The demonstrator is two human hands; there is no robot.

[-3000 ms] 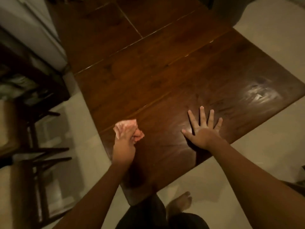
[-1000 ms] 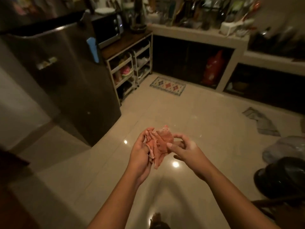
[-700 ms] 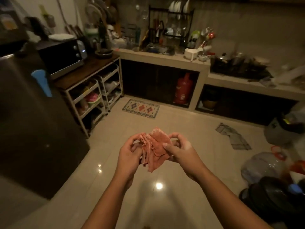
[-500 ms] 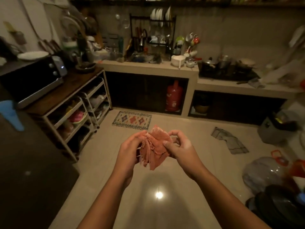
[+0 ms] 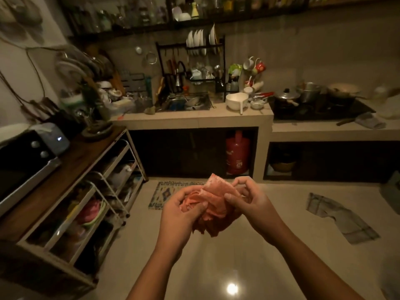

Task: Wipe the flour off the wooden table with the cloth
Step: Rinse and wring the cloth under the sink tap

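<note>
A crumpled pink cloth (image 5: 216,204) hangs bunched between both hands in front of me, above the tiled floor. My left hand (image 5: 180,215) grips its left side with the fingers curled in. My right hand (image 5: 251,202) pinches its upper right edge between thumb and fingers. The wooden table is out of view; I face the kitchen.
A tiled counter (image 5: 194,119) with a full sink and dish rack runs along the far wall, a red gas cylinder (image 5: 237,152) beneath it. A shelf unit with a microwave (image 5: 19,161) stands at left. A grey rag (image 5: 339,215) and a small mat (image 5: 164,194) lie on the floor.
Three seconds ago the left hand held the cloth on the table. Since then the view has turned to the kitchen and closed on the counter, and both hands have bunched the cloth tighter.
</note>
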